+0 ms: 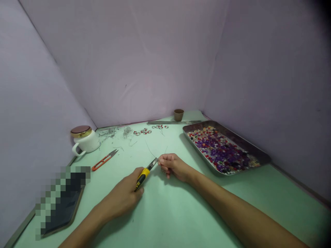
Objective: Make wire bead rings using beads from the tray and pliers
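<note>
Between the two hands, just at the right hand's fingertips, I see the metal nose of the pliers [144, 174] meeting a thin wire [150, 150]. The left hand [124, 194] is wrapped tight around the yellow-and-black handles. The right hand [172, 165] is clenched, knuckles up, with its fingertips pinched on the wire's near end. From there the wire curves up and away. Both hands rest low over the green table [165, 206].

Right of the right hand, near it, lies a metal tray [245, 141] of mixed beads [219, 150], mostly purple. Beyond the hands, well apart, I make out small beaded rings [144, 131], a bundle of straight rods [173, 122] and a brown cup [178, 114] against the wall. Loose wire scraps [111, 132] lie farther left. Left of the left hand lie orange snips [104, 160], with a lidded white mug [85, 139] beyond them. A dark flat device [62, 199], blurred out, sits nearest me on that side.
</note>
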Demonstrator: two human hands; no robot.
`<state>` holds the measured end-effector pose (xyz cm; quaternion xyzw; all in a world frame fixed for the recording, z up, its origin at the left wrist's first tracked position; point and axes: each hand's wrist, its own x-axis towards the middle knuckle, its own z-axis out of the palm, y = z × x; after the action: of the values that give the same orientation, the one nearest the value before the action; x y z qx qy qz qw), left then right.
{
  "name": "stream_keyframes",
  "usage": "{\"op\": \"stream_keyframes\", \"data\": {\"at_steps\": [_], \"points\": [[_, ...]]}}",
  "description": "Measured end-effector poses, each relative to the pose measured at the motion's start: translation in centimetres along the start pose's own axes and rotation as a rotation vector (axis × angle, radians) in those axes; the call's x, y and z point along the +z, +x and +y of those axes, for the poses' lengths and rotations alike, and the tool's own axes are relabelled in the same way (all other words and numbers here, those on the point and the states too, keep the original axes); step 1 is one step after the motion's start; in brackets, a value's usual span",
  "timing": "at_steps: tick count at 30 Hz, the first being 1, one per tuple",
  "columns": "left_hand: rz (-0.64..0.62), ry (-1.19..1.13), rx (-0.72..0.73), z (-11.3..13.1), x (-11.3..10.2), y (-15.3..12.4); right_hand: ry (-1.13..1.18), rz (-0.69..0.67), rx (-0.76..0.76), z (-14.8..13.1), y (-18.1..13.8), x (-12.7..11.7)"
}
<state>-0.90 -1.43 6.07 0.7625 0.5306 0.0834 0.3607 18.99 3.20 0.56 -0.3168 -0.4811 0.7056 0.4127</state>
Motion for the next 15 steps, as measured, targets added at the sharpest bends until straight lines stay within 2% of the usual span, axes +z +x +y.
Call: {"op": "stream_keyframes", "data": {"at_steps": [4, 6, 11, 15], "points": [[-0.067, -0.13, 0.046, 0.0, -0.6, 0.2, -0.053, 0.16, -0.01, 0.0, -0.1, 0.4], [-0.108, -0.206, 0.044, 0.0, -1.0, 0.3, -0.074, 0.192, 0.017, -0.2, -0.1, 0.5], [-0.171, -0.327, -0.005, -0.1, -1.3, 0.1, -0.022, 0.109, 0.084, -0.4, -0.2, 0.5], [-0.185, -0.314, 0.015, -0.1, -1.4, 0.0, 0.033, 0.029, 0.104, -0.3, -0.3, 0.4]]}}
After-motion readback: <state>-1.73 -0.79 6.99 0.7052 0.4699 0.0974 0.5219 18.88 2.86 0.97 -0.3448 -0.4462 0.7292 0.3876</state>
